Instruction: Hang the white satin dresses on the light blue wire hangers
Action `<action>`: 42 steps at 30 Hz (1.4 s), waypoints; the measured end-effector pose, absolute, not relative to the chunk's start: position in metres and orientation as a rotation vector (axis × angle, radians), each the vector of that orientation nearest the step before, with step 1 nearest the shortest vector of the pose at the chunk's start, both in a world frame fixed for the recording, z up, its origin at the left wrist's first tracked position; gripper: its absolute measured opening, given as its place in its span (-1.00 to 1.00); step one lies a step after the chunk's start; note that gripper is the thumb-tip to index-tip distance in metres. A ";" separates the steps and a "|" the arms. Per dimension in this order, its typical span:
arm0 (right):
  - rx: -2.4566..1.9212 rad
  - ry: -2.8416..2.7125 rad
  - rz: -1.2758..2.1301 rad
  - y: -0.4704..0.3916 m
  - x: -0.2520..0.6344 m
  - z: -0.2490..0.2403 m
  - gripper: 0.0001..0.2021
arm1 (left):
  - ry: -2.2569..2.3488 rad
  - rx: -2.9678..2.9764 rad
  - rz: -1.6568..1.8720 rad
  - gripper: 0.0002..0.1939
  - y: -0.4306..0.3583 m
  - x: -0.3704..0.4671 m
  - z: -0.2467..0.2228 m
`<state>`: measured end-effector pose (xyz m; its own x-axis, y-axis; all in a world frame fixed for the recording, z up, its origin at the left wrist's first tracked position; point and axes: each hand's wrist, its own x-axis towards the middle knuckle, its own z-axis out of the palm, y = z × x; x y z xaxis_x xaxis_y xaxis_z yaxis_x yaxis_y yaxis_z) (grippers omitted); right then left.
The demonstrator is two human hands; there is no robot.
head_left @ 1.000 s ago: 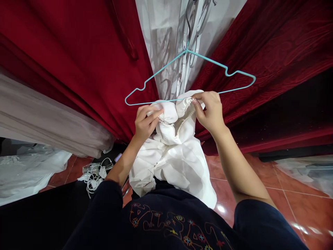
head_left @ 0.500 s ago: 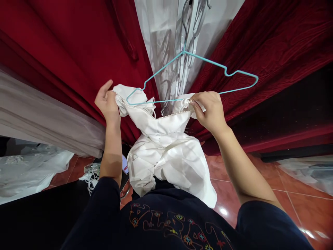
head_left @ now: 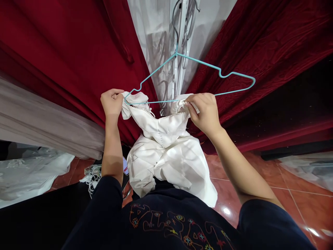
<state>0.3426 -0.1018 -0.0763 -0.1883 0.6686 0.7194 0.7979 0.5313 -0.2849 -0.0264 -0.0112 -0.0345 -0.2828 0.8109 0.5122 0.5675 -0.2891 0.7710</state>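
Note:
A white dress (head_left: 169, 130) with a beaded neckline hangs down in front of my body, its skirt bunched near my lap. My left hand (head_left: 112, 102) is closed on the dress's left sleeve, beside the left end of a light-blue hanger (head_left: 197, 61). That hanger end reaches into the sleeve opening. With thumb and fingers my right hand (head_left: 204, 110) pinches the right shoulder edge of the dress. The hanger's lower bar passes behind or under that hand, and its right end sticks out bare beyond it.
The hanger's hook goes up to a white metal rack (head_left: 179, 69). Red curtains (head_left: 85, 45) hang on both sides. At lower left are a black surface (head_left: 47, 218), white cables (head_left: 93, 182) and a phone (head_left: 125, 166). Sheer white fabric (head_left: 31, 173) lies at far left, over red floor tiles (head_left: 307, 205).
My left hand has moved right, drawing the left sleeve over the hanger's left end, and its fingers have curled in more. The hanger and my right hand appear slightly further left.

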 end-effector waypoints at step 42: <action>-1.218 -1.842 -0.140 -0.102 0.336 -0.083 -0.72 | 1.286 1.971 1.378 -0.92 -0.023 0.028 0.003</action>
